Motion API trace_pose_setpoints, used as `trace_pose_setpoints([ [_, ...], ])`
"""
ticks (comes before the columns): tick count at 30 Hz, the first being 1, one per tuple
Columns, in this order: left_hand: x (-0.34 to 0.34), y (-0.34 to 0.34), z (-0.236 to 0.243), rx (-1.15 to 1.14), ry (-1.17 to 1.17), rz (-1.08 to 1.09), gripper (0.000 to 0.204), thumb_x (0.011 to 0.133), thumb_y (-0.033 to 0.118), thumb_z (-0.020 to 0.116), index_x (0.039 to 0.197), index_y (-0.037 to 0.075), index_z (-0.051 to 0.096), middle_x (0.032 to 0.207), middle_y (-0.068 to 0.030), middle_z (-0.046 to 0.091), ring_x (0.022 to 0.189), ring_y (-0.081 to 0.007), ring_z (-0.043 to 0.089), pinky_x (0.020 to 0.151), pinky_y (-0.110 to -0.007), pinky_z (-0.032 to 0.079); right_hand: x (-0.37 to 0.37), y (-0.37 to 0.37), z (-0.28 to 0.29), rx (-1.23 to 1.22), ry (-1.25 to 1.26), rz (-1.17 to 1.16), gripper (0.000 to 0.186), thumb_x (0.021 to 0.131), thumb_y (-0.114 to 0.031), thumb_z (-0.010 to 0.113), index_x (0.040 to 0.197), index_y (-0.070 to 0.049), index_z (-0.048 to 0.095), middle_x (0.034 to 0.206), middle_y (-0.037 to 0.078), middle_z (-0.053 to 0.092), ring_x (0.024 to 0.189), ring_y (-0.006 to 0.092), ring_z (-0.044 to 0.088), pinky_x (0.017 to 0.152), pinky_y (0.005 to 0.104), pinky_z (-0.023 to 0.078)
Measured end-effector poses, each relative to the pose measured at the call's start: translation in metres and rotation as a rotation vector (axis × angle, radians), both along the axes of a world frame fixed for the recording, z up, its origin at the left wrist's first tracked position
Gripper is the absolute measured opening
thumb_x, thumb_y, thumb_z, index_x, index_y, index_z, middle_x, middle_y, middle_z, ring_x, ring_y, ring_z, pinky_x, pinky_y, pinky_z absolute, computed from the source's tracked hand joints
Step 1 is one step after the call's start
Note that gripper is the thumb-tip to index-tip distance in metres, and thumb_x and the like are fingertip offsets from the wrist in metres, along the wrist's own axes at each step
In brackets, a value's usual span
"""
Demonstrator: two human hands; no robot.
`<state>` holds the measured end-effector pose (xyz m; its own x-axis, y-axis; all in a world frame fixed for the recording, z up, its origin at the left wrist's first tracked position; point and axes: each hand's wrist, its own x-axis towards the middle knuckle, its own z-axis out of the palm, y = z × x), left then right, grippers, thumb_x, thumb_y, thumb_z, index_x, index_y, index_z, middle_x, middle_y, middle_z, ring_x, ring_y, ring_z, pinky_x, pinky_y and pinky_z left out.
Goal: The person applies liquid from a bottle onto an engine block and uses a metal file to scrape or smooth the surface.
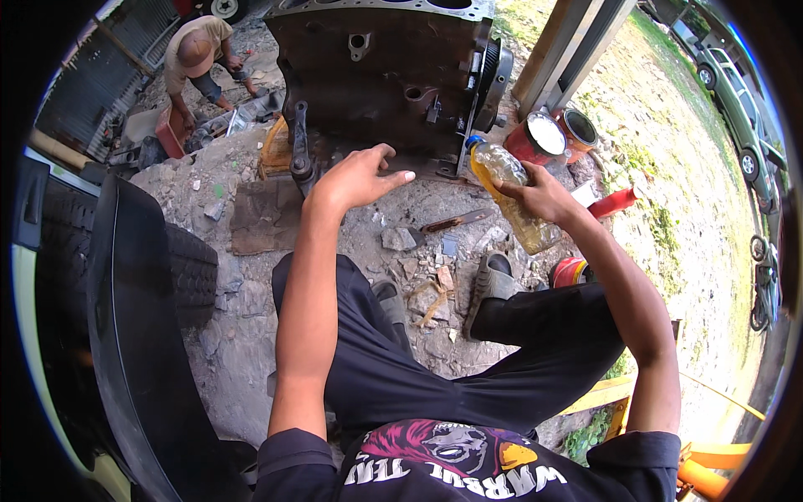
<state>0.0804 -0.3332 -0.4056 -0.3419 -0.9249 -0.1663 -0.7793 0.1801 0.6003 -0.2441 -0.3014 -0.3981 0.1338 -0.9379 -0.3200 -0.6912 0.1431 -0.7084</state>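
Note:
My right hand (535, 194) grips a clear plastic bottle (500, 186) of yellowish liquid with a blue cap, held at a slant to the right of centre. My left hand (368, 177) is open, thumb and fingers apart, in front of a large dark engine block (368, 75); from this view I cannot tell if it touches anything. A metal rod (302, 146) stands at the block's lower left. Below my hands a dark elongated piece (460, 220) lies on the rubble-strewn ground.
A crouching person (194, 52) works by a red bin (167, 134) at upper left. A red can (538, 142), a second can (579, 134) and a post (559, 58) stand right of the block. A black tyre (188, 272) is at left, parked cars (734, 125) at far right.

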Motion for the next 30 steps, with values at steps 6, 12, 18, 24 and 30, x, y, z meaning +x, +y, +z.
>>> trace_pose_setpoints([
  [6, -0.012, -0.001, -0.008, 0.004, -0.034, -0.031, 0.071, 0.084, 0.053, 0.070, 0.128, -0.002, 0.056, 0.115, -0.0225, 0.066, 0.107, -0.0345, 0.065, 0.092, -0.042, 0.051, 0.006, -0.003, 0.012, -0.036, -0.002, 0.022, 0.063, 0.089, -0.046, 0.069, 0.128, 0.002, 0.055, 0.104, 0.013, 0.068, 0.089, 0.0184, 0.063, 0.080, 0.0316, 0.050],
  [12, -0.013, 0.003, -0.008, 0.008, -0.100, -0.030, 0.072, 0.084, 0.053, 0.069, 0.129, -0.002, 0.055, 0.116, -0.0230, 0.065, 0.109, -0.0358, 0.064, 0.093, -0.042, 0.050, 0.008, -0.003, 0.033, 0.031, -0.081, -0.055, 0.070, 0.088, -0.050, 0.069, 0.132, 0.001, 0.053, 0.110, 0.013, 0.066, 0.095, 0.0178, 0.062, 0.084, 0.0306, 0.049],
  [18, -0.013, 0.001, -0.007, 0.015, -0.112, -0.031, 0.073, 0.084, 0.053, 0.069, 0.130, -0.002, 0.055, 0.118, -0.0231, 0.065, 0.110, -0.0352, 0.063, 0.093, -0.042, 0.050, 0.007, -0.011, 0.034, 0.000, -0.136, -0.170, 0.066, 0.088, -0.047, 0.069, 0.129, 0.002, 0.056, 0.109, 0.014, 0.068, 0.096, 0.0190, 0.065, 0.088, 0.0333, 0.049],
  [24, -0.012, 0.005, -0.006, -0.010, -0.070, 0.001, 0.069, 0.084, 0.051, 0.070, 0.128, -0.002, 0.057, 0.116, -0.0220, 0.066, 0.108, -0.0339, 0.064, 0.092, -0.041, 0.051, 0.018, 0.009, 0.048, 0.037, -0.177, -0.054, 0.078, 0.086, -0.053, 0.069, 0.139, 0.001, 0.047, 0.118, 0.015, 0.064, 0.105, 0.0194, 0.061, 0.092, 0.0322, 0.046],
  [30, -0.036, 0.000, -0.005, -0.239, 0.373, 0.180, 0.050, 0.091, 0.037, 0.067, 0.122, -0.002, 0.061, 0.111, -0.0160, 0.068, 0.106, -0.0260, 0.065, 0.091, -0.037, 0.050, 0.011, 0.007, 0.034, 0.053, -0.251, 0.037, 0.080, 0.089, -0.046, 0.070, 0.146, 0.000, 0.038, 0.127, 0.015, 0.059, 0.114, 0.0194, 0.056, 0.099, 0.0329, 0.043],
])
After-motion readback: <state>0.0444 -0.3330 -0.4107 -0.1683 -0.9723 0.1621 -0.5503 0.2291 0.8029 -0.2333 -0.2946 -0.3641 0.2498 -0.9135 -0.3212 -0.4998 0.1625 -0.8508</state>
